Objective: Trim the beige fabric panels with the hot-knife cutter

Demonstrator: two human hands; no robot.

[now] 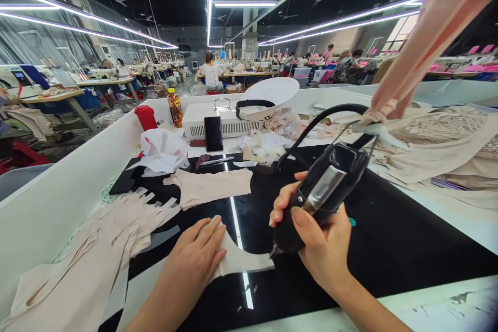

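My left hand [198,257] lies flat, fingers stretched out, on a cream fabric piece [241,261] with a curved edge. That piece rests on a glossy black board [303,288]. My right hand [324,244] is wrapped around a black corded handheld tool [317,194] with a silver plate on its side. Its narrow metal tip points down at the right end of the fabric piece; whether it touches cannot be told. A pink cloth strip [424,46] is tied to the tool's top. Another beige fabric piece [216,187] lies beyond my left hand.
Stacked beige pieces [93,249] lie at the left. A white box [194,116] with a handle, a phone [213,134], a drink bottle [175,108] and a white visor [272,96] stand at the back. Lace fabric [447,135] is heaped at the right. People sit farther off.
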